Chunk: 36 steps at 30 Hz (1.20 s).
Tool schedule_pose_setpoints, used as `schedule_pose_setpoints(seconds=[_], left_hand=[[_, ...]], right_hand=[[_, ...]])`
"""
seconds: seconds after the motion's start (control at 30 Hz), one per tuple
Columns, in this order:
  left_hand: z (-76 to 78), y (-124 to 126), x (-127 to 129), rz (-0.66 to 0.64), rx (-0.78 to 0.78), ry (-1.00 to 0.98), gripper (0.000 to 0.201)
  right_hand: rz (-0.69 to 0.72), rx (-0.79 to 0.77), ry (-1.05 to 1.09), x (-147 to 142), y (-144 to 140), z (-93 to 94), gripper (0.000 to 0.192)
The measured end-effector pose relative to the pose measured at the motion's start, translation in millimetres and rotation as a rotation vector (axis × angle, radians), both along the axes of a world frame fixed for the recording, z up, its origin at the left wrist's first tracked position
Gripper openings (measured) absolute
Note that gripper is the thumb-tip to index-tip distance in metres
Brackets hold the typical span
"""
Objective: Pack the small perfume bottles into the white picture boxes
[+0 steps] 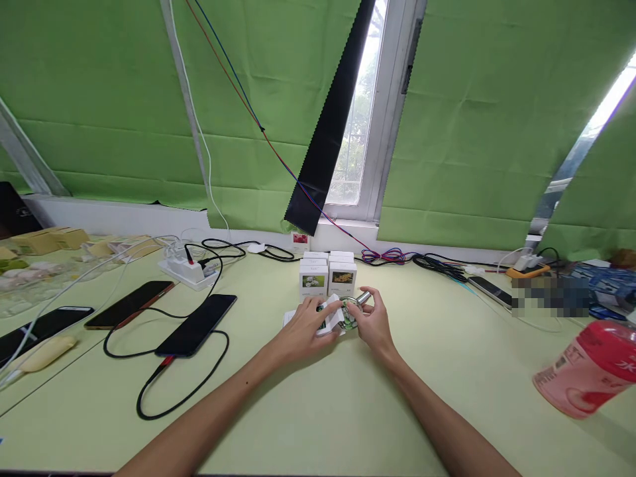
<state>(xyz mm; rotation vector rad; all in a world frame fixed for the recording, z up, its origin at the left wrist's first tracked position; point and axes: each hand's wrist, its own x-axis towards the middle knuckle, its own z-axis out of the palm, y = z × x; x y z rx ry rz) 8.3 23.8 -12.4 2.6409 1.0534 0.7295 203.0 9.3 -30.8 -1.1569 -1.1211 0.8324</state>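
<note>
both forearms reach in from the near edge over the pale green table [348,411]. the left hand [303,328] has its fingers closed around a small white box [332,317], flap open, resting on the table at mid-depth. the right hand [373,321] pinches a small round glass bottle [350,314] with a silver cap, clear with greenish bits inside, touching the box mouth. print on the box is too small to read.

to the right, nearer, lies a pink bottle [589,371] on its side, with white characters too blurred to read. to the left lie three dark phones [197,324] with black cables, beyond them a white power strip [189,270]. just behind the hands stand stacked white boxes [328,273] with flower pictures. farthest, green blinds [497,119] cover the window.
</note>
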Motion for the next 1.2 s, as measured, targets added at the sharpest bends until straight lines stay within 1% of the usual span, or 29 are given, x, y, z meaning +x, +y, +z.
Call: schedule_pose_setpoints(seconds=[0.27, 0.63, 0.97, 1.2], left_hand=[[-0.9, 2.0, -0.8, -0.011, -0.063, -0.066, 0.055], [3.6, 0.7, -0.8, 0.013, -0.141, -0.149, 0.056], [5.0, -0.1, -2.4, -0.019, -0.177, -0.166, 0.059], [7.6, -4.2, 0.9, -0.024, -0.205, -0.157, 0.06]], right_hand=[[0.036, -0.031, 0.063, -2.0, 1.2, -1.3, 0.062], [0.018, -0.055, 0.088, -2.1, 4.5, -5.1, 0.065], [0.042, -0.055, 0.085, -2.5, 5.3, -6.8, 0.063], [0.084, -0.058, 0.114, -3.7, 3.2, -4.2, 0.061]])
